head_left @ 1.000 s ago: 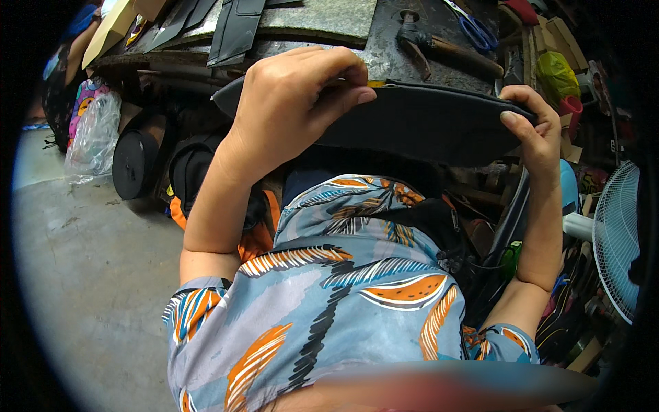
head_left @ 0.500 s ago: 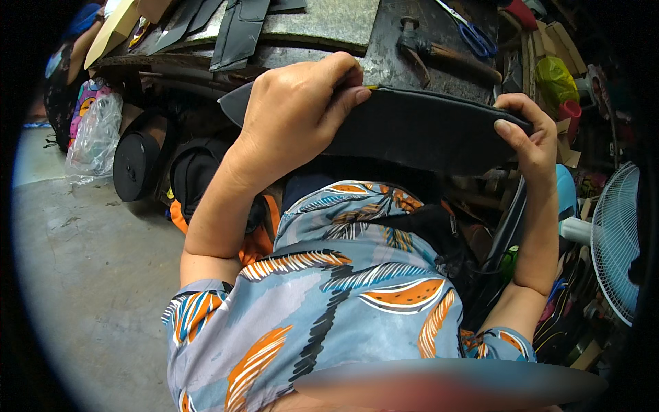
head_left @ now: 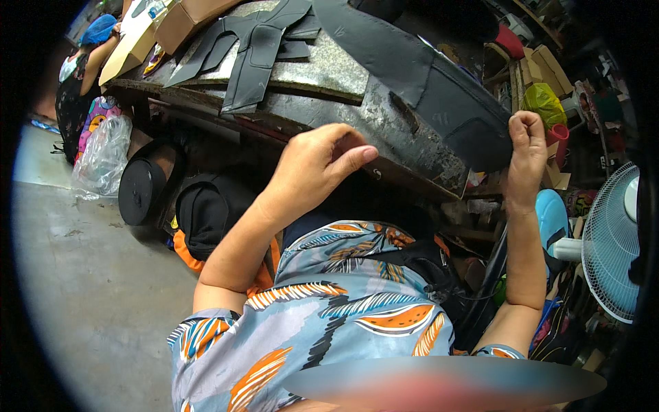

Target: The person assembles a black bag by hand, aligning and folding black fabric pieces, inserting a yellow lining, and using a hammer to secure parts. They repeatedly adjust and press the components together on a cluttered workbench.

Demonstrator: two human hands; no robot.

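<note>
My right hand [head_left: 527,141] is closed at the near right end of a long, curved black sheet piece [head_left: 453,103], its fingertips pinching the edge. The piece looks like leather or synthetic leather, with a seam across it and faint pale marks. It slants away to the far left over the workbench [head_left: 384,113]. My left hand [head_left: 322,161] is apart from the piece, in front of the bench edge. Its fingers are loosely bent with the thumb held out from them, and I see nothing in it.
Several flat black cut pieces [head_left: 257,58] lie on a pale board [head_left: 329,75]. Cardboard boxes [head_left: 185,20] stand behind them. A rolled black strip [head_left: 141,185] is on the floor side at left, and a white fan [head_left: 614,240] is at right. Another person [head_left: 86,75] sits far left.
My left hand has let go of the black piece and dropped lower. The piece has swung outward from in front of me to lie slanting over the bench, its end still in my right hand.
</note>
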